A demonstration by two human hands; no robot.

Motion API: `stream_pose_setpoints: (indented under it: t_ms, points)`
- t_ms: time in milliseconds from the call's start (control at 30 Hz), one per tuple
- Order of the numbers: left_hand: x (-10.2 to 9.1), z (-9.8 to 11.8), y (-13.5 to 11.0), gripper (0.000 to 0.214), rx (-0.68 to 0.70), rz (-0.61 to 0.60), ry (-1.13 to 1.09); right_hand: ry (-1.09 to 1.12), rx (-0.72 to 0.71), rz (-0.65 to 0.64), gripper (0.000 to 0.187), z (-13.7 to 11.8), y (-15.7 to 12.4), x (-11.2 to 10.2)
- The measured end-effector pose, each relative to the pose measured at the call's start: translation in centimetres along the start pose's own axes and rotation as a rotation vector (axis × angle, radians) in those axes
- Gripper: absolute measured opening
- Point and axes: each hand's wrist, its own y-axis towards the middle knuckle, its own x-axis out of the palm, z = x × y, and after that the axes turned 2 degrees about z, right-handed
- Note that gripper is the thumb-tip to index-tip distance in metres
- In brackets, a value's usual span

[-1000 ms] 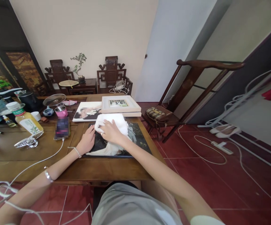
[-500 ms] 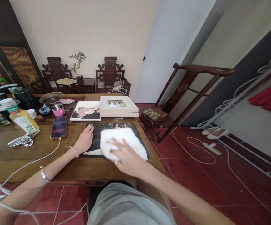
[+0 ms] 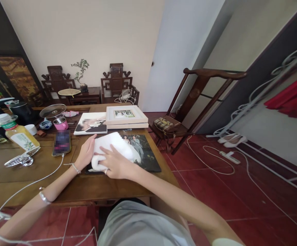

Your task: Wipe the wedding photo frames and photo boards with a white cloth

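A dark photo panel (image 3: 148,155) showing two people in formal dress lies flat on the wooden table (image 3: 68,186). Over its left half is a folded white cloth (image 3: 110,140). My right hand (image 3: 115,164) presses down on this cloth, fingers spread across it and the thumb side tucked by a bunched fold. At the panel's left edge rests my left hand (image 3: 85,152), its fingers stretched out and lying beside the cloth. The panel's lower left corner shows only in part under the cloth and hands.
Behind the panel are stacked pale frames (image 3: 126,119) and a white photo book (image 3: 90,123). To the left lie a phone (image 3: 61,142) on a white cable, a pink mug (image 3: 60,123), a juice bottle (image 3: 20,135) and metal scissors (image 3: 22,159). A wooden chair (image 3: 197,92) holds a bag.
My right hand has slid the white cloth leftward across the panel, uncovering the pictured people on the right. My left hand stays at the left edge. The view has shifted slightly.
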Motion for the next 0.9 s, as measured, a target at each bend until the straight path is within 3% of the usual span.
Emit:
stream_pose_setpoints:
  t_ms: [100, 200, 367, 533, 700, 900]
  points:
    - [0.1, 0.1, -0.1, 0.053, 0.011, -0.026, 0.0, 0.071, -0.084, -0.034, 0.037, -1.0, -1.9, -0.6]
    - [0.9, -0.4, -0.5, 0.051, 0.05, -0.087, 0.052, 0.131, -0.035, -0.039, 0.037, -1.6, -5.0, -1.4]
    - [1.8, -1.4, -0.9, 0.047, 0.153, -0.167, 0.171, 0.137, 0.242, 0.01, 0.037, -1.4, -10.7, -1.6]
    - [1.7, -1.4, -0.8, 0.044, 0.188, -0.175, 0.195, 0.019, 0.477, 0.108, 0.028, 1.9, -13.8, -1.2]
    - [1.7, -1.4, -0.9, 0.043, 0.2, -0.182, 0.201, 0.069, 0.658, 0.182, 0.027, 4.7, -11.7, -2.4]
    - [1.8, -1.7, -0.9, 0.045, 0.213, -0.198, 0.219, 0.25, 0.546, 0.17, 0.036, 5.5, -4.1, -3.9]
